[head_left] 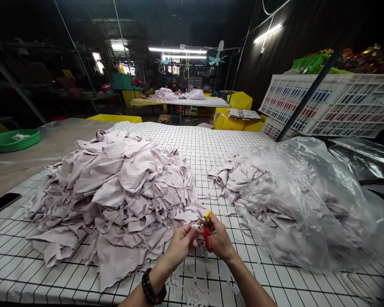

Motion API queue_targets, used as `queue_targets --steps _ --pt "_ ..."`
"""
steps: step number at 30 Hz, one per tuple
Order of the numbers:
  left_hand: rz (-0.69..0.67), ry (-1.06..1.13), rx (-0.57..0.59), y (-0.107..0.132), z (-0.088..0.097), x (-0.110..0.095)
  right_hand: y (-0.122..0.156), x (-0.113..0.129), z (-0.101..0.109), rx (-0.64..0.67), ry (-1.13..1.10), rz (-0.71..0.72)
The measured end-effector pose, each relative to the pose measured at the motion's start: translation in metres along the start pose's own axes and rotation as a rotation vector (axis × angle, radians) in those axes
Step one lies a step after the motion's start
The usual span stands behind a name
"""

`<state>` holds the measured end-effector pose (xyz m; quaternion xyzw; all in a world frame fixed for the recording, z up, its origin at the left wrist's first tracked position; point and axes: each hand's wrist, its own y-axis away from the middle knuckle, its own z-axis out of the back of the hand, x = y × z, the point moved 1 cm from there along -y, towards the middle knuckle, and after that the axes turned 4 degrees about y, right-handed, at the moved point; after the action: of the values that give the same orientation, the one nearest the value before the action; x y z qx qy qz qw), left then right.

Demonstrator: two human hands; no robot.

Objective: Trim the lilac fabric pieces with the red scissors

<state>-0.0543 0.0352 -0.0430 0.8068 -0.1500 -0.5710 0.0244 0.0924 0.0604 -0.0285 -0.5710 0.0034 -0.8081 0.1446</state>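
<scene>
My right hand (219,238) grips a small pair of scissors (207,236) with red and yellow handles, its blades pointing toward my left hand. In my left hand (182,244), thumb and fingers pinch a pale pink-grey fabric piece (196,228), mostly covered by the fingers. A tall heap of the same pale fabric pieces (124,183) lies to the left, its edge close behind my hands. On the right, more fabric pieces (240,172) spill out of a clear plastic bag (310,204). Small fabric scraps (195,285) are scattered on the checked tablecloth (208,140) below my hands.
A dark phone (3,202) rests at the left edge, near a green basket (14,140). White plastic crates (333,102) stand at the right behind a slanted metal pole (310,91). Farther back, a person (173,84) is at another table (208,102).
</scene>
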Motion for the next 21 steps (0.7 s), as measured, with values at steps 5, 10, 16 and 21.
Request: queue_targets --steps 5,10,16,21 --pt "-0.161 -0.16 -0.086 0.003 -0.001 -0.007 -0.001 0.001 -0.003 -0.043 -0.228 -0.107" --pt "-0.348 -0.329 -0.187 0.007 -0.004 -0.019 0.001 0.004 -0.008 -0.008 -0.323 -0.145" --pt "-0.158 -0.05 -0.086 -0.002 -0.005 -0.005 0.005 0.004 0.006 0.06 -0.273 -0.221" --pt "-0.197 -0.092 -0.086 -0.004 -0.002 -0.004 0.02 0.013 0.039 0.128 0.144 -0.213"
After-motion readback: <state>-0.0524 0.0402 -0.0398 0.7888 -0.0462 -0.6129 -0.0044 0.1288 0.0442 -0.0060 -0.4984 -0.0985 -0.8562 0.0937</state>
